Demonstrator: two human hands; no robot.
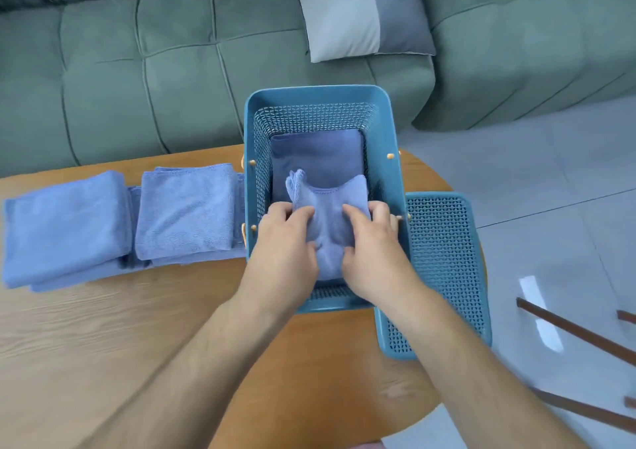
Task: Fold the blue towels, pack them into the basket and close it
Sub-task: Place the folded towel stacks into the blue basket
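1. Wooden table (103,328) in front of you, w/ green sofa (137,70) + grey cushion (361,11) behind it.
2. Blue basket (251,132) sits open at table's far side; its lid (444,259) lies flat just beside it, on your R.
3. Your left hand (285,245) & right hand (371,252) both grip a folded towel (330,228) inside the basket, fingers curled over its top.
4. That towel rests on a darker towel (320,152) at the basket bottom.
5. Near towel stack (187,207) lies just L of basket; far towel stack (65,221) is beside that.

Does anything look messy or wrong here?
Only one thing: the towel that the left hand and right hand grip in the basket has its far-left corner bunched up instead of lying flat. The folded towels on the table look neat.
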